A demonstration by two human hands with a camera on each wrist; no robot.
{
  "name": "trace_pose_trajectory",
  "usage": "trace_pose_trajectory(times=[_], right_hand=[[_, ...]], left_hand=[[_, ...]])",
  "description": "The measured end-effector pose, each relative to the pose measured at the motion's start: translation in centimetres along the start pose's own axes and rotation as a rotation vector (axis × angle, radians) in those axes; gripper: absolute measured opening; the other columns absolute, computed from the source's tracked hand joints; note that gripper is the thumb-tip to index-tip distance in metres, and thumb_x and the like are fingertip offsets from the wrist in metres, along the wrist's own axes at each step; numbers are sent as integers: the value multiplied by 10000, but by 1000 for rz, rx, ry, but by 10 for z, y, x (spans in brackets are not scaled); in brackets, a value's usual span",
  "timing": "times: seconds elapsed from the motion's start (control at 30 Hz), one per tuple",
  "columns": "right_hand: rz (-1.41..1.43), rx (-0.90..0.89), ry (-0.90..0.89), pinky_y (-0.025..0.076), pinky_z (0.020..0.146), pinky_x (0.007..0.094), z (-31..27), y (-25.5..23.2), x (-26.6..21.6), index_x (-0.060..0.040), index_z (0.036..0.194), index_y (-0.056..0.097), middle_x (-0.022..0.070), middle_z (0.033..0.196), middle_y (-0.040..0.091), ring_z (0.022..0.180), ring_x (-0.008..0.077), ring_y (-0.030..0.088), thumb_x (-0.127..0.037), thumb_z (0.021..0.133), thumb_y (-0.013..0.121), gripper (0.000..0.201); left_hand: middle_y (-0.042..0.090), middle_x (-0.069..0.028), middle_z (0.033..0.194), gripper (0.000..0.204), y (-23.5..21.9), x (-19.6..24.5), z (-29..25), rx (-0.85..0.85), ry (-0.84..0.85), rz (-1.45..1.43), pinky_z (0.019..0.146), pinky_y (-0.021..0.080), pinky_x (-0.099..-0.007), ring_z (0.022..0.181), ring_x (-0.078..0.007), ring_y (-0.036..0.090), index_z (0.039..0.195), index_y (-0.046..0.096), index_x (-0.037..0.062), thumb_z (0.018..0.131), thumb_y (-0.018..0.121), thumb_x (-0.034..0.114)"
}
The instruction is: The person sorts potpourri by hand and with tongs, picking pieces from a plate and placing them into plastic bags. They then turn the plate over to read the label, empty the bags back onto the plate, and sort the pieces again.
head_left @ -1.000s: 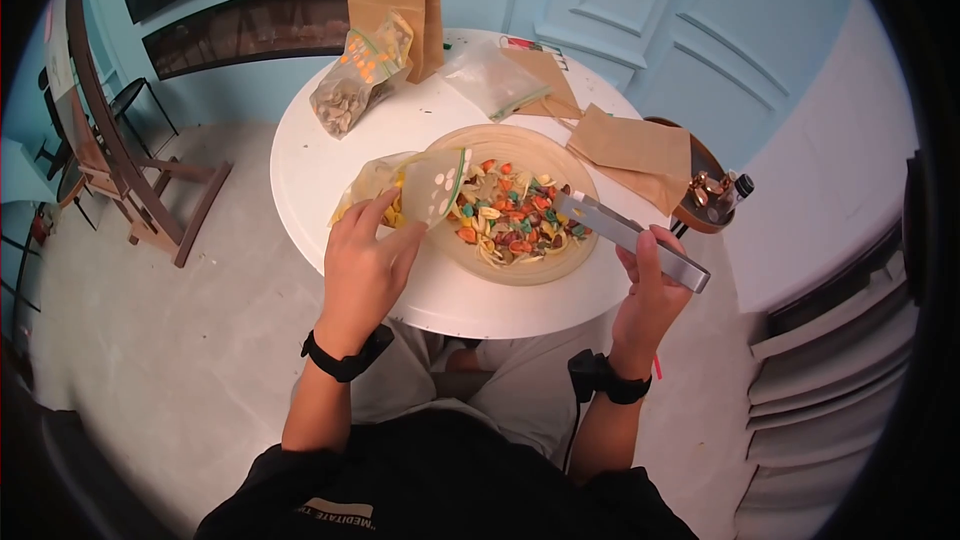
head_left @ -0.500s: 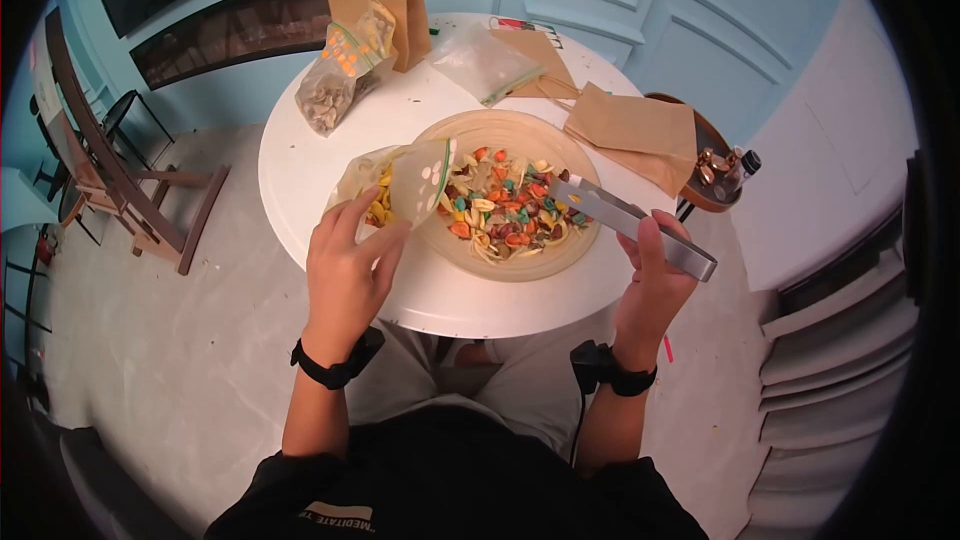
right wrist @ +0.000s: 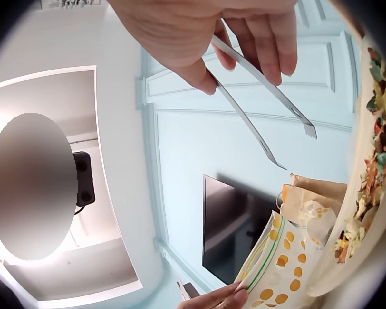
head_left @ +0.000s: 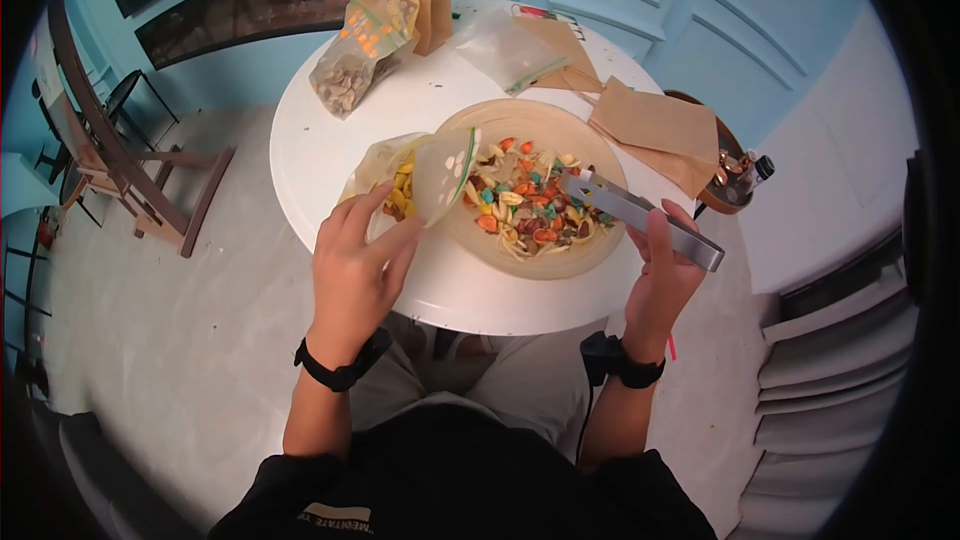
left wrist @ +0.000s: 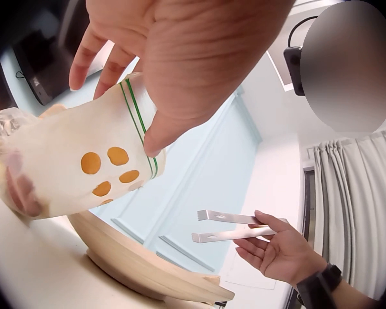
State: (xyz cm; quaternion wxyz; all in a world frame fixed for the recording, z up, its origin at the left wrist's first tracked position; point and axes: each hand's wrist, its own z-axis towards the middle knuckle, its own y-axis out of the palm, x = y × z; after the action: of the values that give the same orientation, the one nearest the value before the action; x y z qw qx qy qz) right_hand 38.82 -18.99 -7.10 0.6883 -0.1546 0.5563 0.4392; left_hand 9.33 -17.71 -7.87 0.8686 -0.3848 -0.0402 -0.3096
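Note:
My left hand (head_left: 355,265) holds an unsealed zip bag (head_left: 440,180) by its mouth, the thumb lying along the green zip strip in the left wrist view. Yellow pieces (head_left: 402,190) show inside this bag, which leans over the left rim of a round wooden tray (head_left: 530,112). Mixed dried pieces (head_left: 520,195) in orange, teal, cream and dark red lie on the tray. Metal tongs (head_left: 640,208) are gripped in my right hand (head_left: 660,285) between thumb and fingers. Their two tips stand apart over the tray's right side, with nothing between them.
Another zip bag (head_left: 350,75) with brownish pieces stands at the back left before a paper bag (head_left: 430,0). A flat clear zip bag (head_left: 510,50) and a folded paper bag (head_left: 655,130) lie behind the tray. Beyond the table's right edge is a side tray (head_left: 738,202) with a bottle.
The head view has shifted slightly. Both hands keep their grips on the zip bag and the tongs, in nearly the same places relative to the tray.

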Motion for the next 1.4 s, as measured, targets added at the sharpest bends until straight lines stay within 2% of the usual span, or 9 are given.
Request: trace_pose_trajectory(times=[0.1, 0.3, 0.6, 0.7, 0.8, 0.9, 1.3, 1.4], right_hand=[[-17, -40, -32, 593, 851, 339, -4, 2, 2, 61, 1180, 616, 136, 1070, 671, 945, 202, 703, -136, 939, 728, 331], [-15, -19, -21, 598, 854, 349, -11, 10, 1, 60, 1181, 618, 133, 1069, 663, 940, 209, 705, -132, 937, 729, 330], [-55, 15, -46, 587, 834, 345, -1, 23, 5, 92, 1171, 618, 158, 1087, 661, 949, 207, 677, -151, 915, 756, 379], [-44, 1, -57, 588, 861, 357, 3, 22, 5, 92, 1190, 607, 188, 1099, 680, 970, 231, 691, -152, 925, 740, 383], [-29, 7, -71, 587, 885, 368, 3, 23, 4, 92, 1206, 594, 228, 1113, 690, 998, 257, 700, -154, 932, 727, 391], [-41, -14, -68, 587, 898, 380, 2, 18, 4, 92, 1210, 585, 252, 1118, 690, 1004, 269, 703, -158, 934, 722, 397], [-33, 8, -56, 584, 911, 382, 7, 4, 3, 87, 1219, 580, 245, 1132, 682, 1021, 268, 699, -159, 935, 715, 399], [-93, 8, -63, 581, 912, 380, 8, 6, 4, 90, 1227, 575, 245, 1137, 682, 1020, 265, 698, -158, 932, 722, 412]], left_hand=[[674, -141, 1237, 203, -4, -7, -4, 12, 10, -4, 897, 530, -416, 1084, -337, 636, 977, 793, 102, 779, 803, 56], [671, -135, 1244, 187, -7, -19, -9, 5, -5, -12, 898, 498, -418, 1095, -336, 625, 972, 793, 130, 789, 780, 93], [669, -160, 1230, 209, -7, -28, -1, 10, -4, -61, 882, 529, -423, 1067, -344, 643, 978, 789, 97, 776, 799, 45], [665, -162, 1238, 216, -6, -29, 0, 19, 3, -62, 881, 531, -423, 1066, -346, 645, 978, 787, 96, 769, 803, 40], [666, -132, 1240, 195, 1, -32, 0, 48, 22, -58, 871, 511, -402, 1041, -326, 643, 954, 793, 137, 765, 798, 91], [664, -156, 1246, 237, -1, -29, 1, 33, 25, -74, 874, 536, -417, 1068, -346, 647, 980, 786, 99, 754, 808, 32], [665, -148, 1251, 239, 2, -23, -2, 40, 17, -69, 877, 538, -412, 1067, -341, 650, 975, 786, 109, 749, 809, 34], [660, -131, 1258, 221, 5, -24, -2, 53, 18, -57, 875, 508, -409, 1051, -319, 638, 978, 789, 129, 763, 792, 81]])
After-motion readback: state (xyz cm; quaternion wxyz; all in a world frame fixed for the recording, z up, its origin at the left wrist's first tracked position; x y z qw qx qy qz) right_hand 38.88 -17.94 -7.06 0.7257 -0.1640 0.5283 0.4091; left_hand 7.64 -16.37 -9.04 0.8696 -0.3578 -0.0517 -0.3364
